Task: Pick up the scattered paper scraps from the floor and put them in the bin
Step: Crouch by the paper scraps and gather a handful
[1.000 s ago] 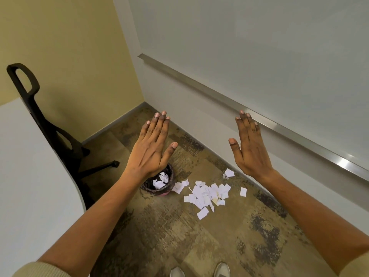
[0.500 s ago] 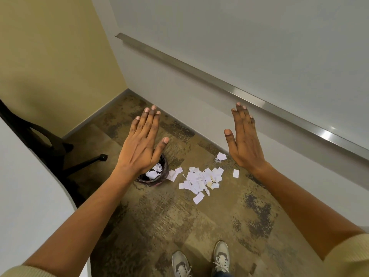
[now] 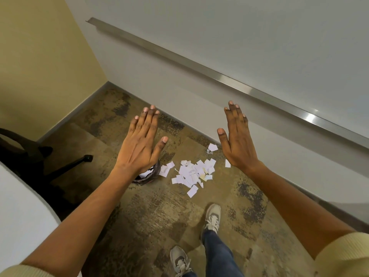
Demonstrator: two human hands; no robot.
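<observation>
Your left hand [image 3: 137, 145] and right hand [image 3: 237, 141], both flat and empty, hovered high above the scraps [image 3: 194, 171]; the bin [image 3: 148, 176] lay under your left.

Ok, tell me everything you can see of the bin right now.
The bin is small, round and dark, with a rim that looks woven or crumpled; the material is hard to tell. It sits upright on the mottled brown carpet, left of the paper scraps. The left hand, held above it, hides most of it. White paper shows inside at the opening. One scrap lies close by its right side; contact is unclear.
</observation>
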